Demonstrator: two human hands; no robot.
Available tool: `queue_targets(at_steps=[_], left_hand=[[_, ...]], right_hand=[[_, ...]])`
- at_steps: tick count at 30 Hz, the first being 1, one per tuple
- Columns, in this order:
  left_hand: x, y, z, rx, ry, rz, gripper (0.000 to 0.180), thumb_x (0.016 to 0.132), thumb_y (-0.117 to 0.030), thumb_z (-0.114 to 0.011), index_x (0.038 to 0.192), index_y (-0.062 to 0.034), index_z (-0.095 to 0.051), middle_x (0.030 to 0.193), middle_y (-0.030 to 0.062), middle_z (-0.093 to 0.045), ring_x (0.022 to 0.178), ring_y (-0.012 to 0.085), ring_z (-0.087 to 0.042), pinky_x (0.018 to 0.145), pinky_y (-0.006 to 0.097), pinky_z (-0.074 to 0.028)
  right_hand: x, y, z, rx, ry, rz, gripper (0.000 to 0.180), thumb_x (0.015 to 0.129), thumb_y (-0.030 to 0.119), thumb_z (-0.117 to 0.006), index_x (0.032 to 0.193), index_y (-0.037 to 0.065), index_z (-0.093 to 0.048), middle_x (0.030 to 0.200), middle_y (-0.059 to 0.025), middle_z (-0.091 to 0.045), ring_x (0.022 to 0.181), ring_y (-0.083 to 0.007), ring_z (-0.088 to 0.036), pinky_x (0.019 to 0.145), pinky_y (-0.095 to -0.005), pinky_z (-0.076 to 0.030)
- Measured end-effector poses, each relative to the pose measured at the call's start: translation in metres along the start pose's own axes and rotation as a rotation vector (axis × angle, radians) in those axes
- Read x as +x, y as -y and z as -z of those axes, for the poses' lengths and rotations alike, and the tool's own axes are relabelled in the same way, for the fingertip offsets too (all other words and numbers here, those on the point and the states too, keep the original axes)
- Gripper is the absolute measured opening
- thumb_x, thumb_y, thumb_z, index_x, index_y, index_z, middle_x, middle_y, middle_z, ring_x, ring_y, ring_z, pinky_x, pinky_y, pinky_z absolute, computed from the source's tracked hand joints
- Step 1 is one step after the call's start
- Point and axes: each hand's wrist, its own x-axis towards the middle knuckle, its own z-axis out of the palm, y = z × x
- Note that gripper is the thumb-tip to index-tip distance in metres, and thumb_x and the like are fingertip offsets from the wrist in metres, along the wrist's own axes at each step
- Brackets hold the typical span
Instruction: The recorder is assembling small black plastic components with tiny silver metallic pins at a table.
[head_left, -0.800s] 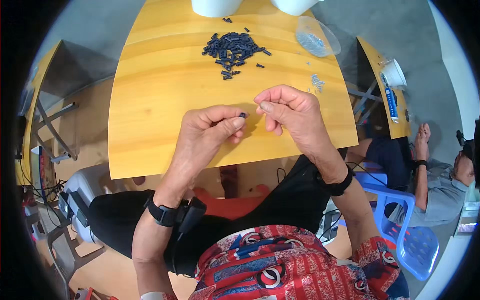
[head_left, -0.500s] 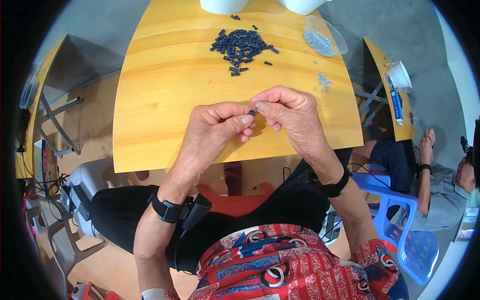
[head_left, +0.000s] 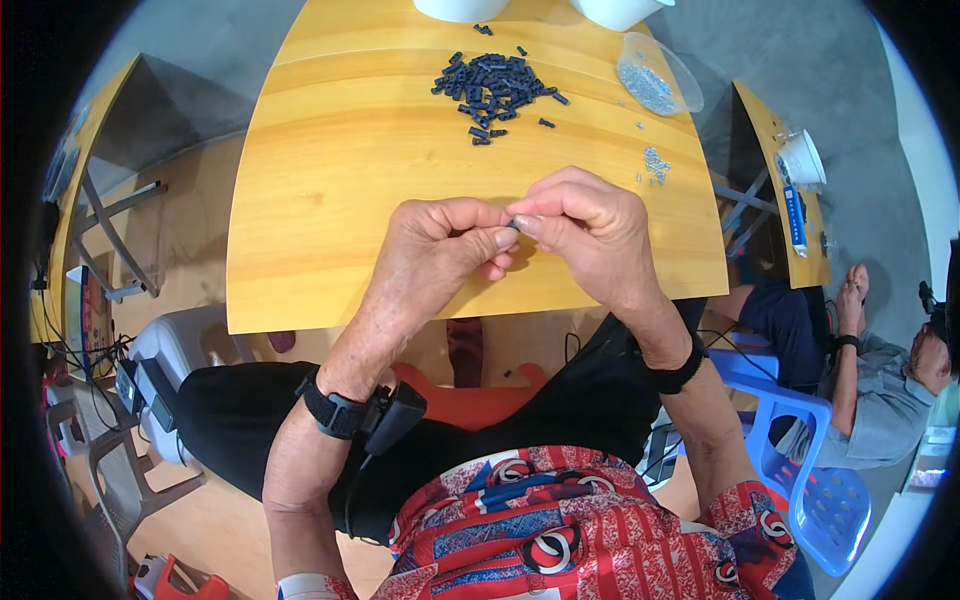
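A: I am watching through the head camera. Both hands meet over the near edge of the wooden table [head_left: 330,230]. The left hand [head_left: 440,250] and the right hand [head_left: 590,235] are pressed fingertip to fingertip, and together they pinch one small dark piece [head_left: 513,224] between thumbs and forefingers.

B: So which step do you think this is?

A: My judgement: the fitting step, where two tiny parts are pushed together. The next move asks for fine alignment and a steady, light squeeze, because the piece is so small.

B: And beyond the hands, what is on the table?

A: Further up the table lies a pile of dark pieces [head_left: 492,85]. To the right of this pile, near the table's right edge, there is a clear bag of small silver parts [head_left: 655,82], and some loose silver parts [head_left: 655,163] lie nearer to the hands.

B: What can you not see well?

A: The pinched piece is almost covered by the fingers, so I cannot tell its shape, or whether a silver part is with it. At the far table edge two white containers [head_left: 460,8] are cut off by the frame.
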Motion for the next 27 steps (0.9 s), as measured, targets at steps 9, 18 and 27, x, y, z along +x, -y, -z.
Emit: queue_targets(at_steps=[9,18,27], left_hand=[[0.001,0.003,0.001,0.021,-0.018,-0.011,0.011,0.087,-0.002,-0.06,0.092,0.0037,-0.068,0.071,0.0062,-0.065,0.06,0.0085,-0.057,0.057,0.021,-0.049],[0.0,0.003,0.0,0.096,-0.051,-0.022,0.01,0.086,-0.002,-0.061,0.09,0.0031,-0.068,0.071,0.0056,-0.065,0.06,0.0084,-0.057,0.056,0.021,-0.049],[-0.003,0.003,-0.004,0.109,-0.055,-0.057,0.01,0.085,-0.003,-0.063,0.091,0.0026,-0.068,0.074,0.0054,-0.066,0.061,0.0075,-0.058,0.057,0.021,-0.048]], right_hand=[[-0.004,0.002,-0.001,-0.225,-0.014,0.241,0.01,0.076,0.0,-0.066,0.086,0.001,-0.066,0.078,-0.0094,-0.06,0.067,-0.0207,-0.061,0.058,-0.0286,-0.049],[-0.013,-0.001,-0.008,-0.364,-0.054,0.397,0.014,0.076,-0.002,-0.063,0.089,-0.001,-0.064,0.08,-0.0112,-0.058,0.065,-0.0234,-0.061,0.054,-0.0282,-0.049],[-0.015,0.0,0.002,0.325,0.019,-0.291,0.015,0.087,0.007,-0.06,0.095,-0.002,-0.067,0.077,-0.0031,-0.06,0.057,-0.0052,-0.055,0.048,-0.0186,-0.043]])
